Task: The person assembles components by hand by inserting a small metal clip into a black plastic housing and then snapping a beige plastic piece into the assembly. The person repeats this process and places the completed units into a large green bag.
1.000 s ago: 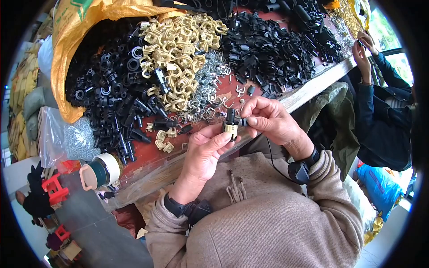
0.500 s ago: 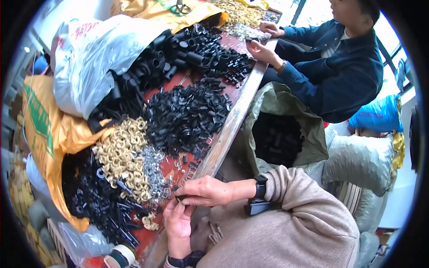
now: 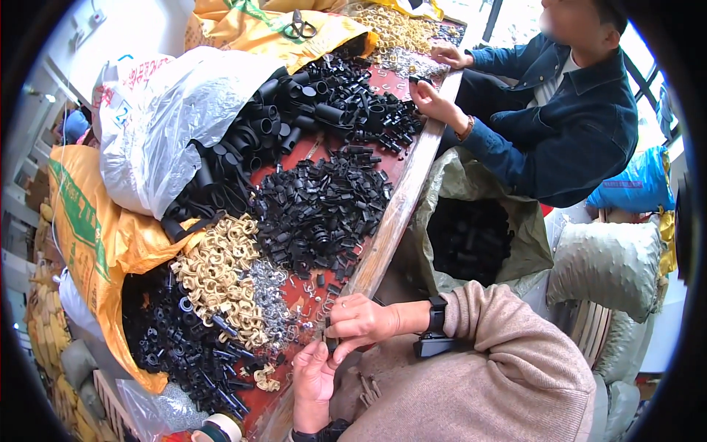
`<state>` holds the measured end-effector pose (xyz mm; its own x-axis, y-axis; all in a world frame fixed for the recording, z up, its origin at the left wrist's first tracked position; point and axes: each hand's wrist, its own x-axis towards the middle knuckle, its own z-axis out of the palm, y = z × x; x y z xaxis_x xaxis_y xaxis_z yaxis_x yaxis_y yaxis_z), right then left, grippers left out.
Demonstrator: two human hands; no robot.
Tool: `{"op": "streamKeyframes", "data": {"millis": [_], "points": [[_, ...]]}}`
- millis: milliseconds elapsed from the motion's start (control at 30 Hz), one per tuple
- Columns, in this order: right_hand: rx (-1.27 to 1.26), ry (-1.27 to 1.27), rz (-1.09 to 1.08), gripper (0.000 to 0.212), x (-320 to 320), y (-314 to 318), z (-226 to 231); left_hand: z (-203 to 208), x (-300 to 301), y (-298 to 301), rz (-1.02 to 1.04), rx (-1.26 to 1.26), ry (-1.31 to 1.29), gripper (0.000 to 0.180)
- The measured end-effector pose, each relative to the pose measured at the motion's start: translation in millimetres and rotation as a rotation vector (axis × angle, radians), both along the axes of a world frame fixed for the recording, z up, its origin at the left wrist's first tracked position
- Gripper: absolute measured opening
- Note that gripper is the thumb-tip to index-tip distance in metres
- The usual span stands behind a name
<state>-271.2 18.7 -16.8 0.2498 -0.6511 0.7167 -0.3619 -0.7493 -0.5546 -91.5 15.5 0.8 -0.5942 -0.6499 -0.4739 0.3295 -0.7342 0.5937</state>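
Over the table's near edge, my hands meet. My right hand [image 3: 361,323] reaches in from the right with its fingers closed around a small black plastic part [image 3: 330,333]. Below it, my left hand [image 3: 313,379] pinches the lower end of the same part between thumb and fingers. Much of the part is hidden by my fingers. Just beyond my hands are a pile of small silver metal clips [image 3: 272,295], a heap of cream-coloured ring-shaped pieces [image 3: 217,276] and a heap of small black pieces [image 3: 317,210].
A wooden edge [image 3: 394,228] borders the red tabletop. An open green sack [image 3: 541,254] holding dark pieces stands right of it. A co-worker [image 3: 567,140] sits at the far right, handling a black part. Orange sacks [image 3: 110,236], a white plastic bag [image 3: 177,110] and scissors [image 3: 299,28] lie leftward and far.
The whole scene has shifted slightly right and down in view. My hands stay together on the black part, which now stands more upright between my fingers.
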Motion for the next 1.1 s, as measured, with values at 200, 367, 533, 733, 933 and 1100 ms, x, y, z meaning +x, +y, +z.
{"op": "streamKeyframes", "data": {"millis": [200,367,533,733,933,1100], "points": [[-0.087,0.058,0.044,0.037,4,-5,3,4,1,2,-0.02,-0.106,-0.044,0.028],[-0.108,0.034,0.092,0.035,4,-21,2,-5,0,-7,0.06,-0.184,-0.102,0.027],[-0.009,0.145,-0.103,0.023,-8,-30,9,-9,13,-12,0.112,-0.294,-0.111,0.029],[0.083,0.293,-0.161,0.014,-10,-80,11,-12,38,-10,0.13,-0.347,-0.107,0.032],[0.207,0.536,-0.19,0.011,6,-96,4,-21,66,0,0.221,-0.301,-0.115,0.037],[0.085,0.691,-0.325,0.011,10,-95,-3,-24,66,1,0.224,-0.303,-0.13,0.041]]}}
